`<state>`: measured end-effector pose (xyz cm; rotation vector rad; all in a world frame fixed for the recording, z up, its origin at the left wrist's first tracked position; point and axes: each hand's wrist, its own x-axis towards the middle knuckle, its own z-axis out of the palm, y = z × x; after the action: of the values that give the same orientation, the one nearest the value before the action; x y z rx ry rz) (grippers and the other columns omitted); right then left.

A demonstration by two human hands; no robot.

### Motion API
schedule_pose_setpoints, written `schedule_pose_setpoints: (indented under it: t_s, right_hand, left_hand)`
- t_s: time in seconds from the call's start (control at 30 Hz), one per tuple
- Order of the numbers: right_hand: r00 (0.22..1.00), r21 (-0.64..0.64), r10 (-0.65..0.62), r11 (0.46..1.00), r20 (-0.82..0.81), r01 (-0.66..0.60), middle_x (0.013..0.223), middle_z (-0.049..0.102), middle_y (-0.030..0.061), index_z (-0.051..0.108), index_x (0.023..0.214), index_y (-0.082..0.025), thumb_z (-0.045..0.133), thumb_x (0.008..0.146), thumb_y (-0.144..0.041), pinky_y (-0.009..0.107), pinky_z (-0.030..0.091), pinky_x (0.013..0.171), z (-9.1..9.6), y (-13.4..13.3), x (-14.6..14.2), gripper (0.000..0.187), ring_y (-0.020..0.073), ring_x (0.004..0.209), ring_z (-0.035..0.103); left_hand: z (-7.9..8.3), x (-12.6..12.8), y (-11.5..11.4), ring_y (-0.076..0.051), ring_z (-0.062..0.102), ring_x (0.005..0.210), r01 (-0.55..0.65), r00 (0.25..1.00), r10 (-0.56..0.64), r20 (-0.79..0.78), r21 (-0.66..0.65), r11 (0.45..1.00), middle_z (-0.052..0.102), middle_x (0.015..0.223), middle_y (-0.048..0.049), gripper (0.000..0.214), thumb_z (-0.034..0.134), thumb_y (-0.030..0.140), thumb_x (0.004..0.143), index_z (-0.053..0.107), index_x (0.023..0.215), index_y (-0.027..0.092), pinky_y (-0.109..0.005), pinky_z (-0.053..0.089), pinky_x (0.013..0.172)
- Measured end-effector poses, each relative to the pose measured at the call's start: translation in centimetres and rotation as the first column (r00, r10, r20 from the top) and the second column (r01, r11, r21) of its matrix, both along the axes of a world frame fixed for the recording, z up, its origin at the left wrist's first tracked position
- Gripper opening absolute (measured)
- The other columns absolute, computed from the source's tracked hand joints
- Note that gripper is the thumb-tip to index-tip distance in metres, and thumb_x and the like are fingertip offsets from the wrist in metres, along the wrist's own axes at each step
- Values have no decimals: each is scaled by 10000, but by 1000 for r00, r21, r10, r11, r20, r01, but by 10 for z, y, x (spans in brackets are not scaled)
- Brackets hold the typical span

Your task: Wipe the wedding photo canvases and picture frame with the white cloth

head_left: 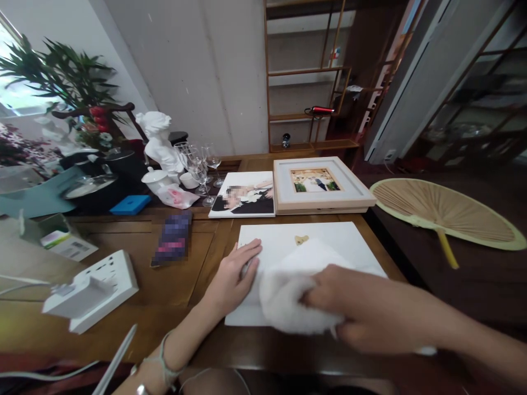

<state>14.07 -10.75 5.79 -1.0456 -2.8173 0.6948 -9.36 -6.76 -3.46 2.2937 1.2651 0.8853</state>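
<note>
A flat white panel (267, 236) lies on the wooden table in front of me. Near its far side sits a small gold-coloured metal piece (301, 240), which looks like a picture hanger. My left hand (233, 277) rests on the panel's left edge with its fingers stretched out. Bunched in my right hand (354, 304) is a white cloth (284, 302), pressed against the panel's right and near part. Motion blurs the right hand and cloth, and they hide much of the panel's near right side.
Behind the panel are a framed picture (325, 206) and a photo panel (245, 208). A hand fan (444, 211) lies right. On the left are a white power strip (93, 291), a small open box (63, 241), a pot (93, 192), wine glasses (200, 170) and a white bust (158, 142).
</note>
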Motion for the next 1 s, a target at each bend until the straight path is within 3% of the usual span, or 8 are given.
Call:
schedule_pose_setpoints:
  t_s: [0.13,0.23,0.33,0.47,0.6,0.77,1.0]
  right_hand:
    - [973,43,-173,982,-150,181,745,587,-8,525,747,-201,503,815,-222,257,377,632,4,30,10,74,166,739,534]
    - [951,163,-248,947,-185,278,831,583,22,520,829,-191,557,780,-246,267,354,643,-6,55,1,82,210,831,508]
    - [973,237,-154,952,-174,193,886,576,46,519,914,-178,504,747,-112,255,334,634,-18,75,-23,180,209,849,506]
    - [998,255,-21,966,-55,34,784,569,45,525,854,-165,461,722,-82,244,292,540,-21,87,-59,168,175,700,522]
    - [999,265,-26,964,21,20,724,565,46,527,819,-161,453,715,-81,247,266,490,-17,86,-69,151,166,634,507]
    - [987,279,-139,954,78,112,738,547,65,516,816,-151,420,631,16,244,284,511,-14,83,-37,267,180,679,507]
    - [930,236,-343,923,136,306,788,552,62,500,832,-180,438,645,-33,277,353,601,-20,73,40,246,216,771,527]
  left_hand:
    - [-1,2,0,-240,495,1190,0,1000,0,-19,-5,1000,591,1221,-88,309,450,228,856,606,1122,205,-503,284,1058]
    - [-1,2,0,-240,491,1193,3,999,-3,-33,-5,1000,587,1225,-90,311,457,229,851,610,1120,203,-501,278,1060]
    - [0,1,0,-237,491,1194,2,999,-3,-47,-4,1000,579,1235,-92,321,459,230,851,600,1137,195,-488,281,1063]
    - [3,0,1,-233,528,1150,16,998,-15,-57,1,1000,611,1191,-83,315,456,216,852,609,1127,208,-471,299,1057]
    - [6,1,0,-225,540,1134,31,998,-30,-62,0,1000,617,1179,-79,313,451,205,853,610,1123,218,-463,305,1055]
    - [1,-1,1,-228,489,1196,13,999,-13,-47,-9,1000,577,1237,-90,314,455,215,851,599,1129,194,-486,300,1057]
    - [-2,-1,1,-216,481,1205,19,999,-20,-42,-8,1000,577,1236,-97,312,452,207,854,593,1131,186,-486,298,1061]
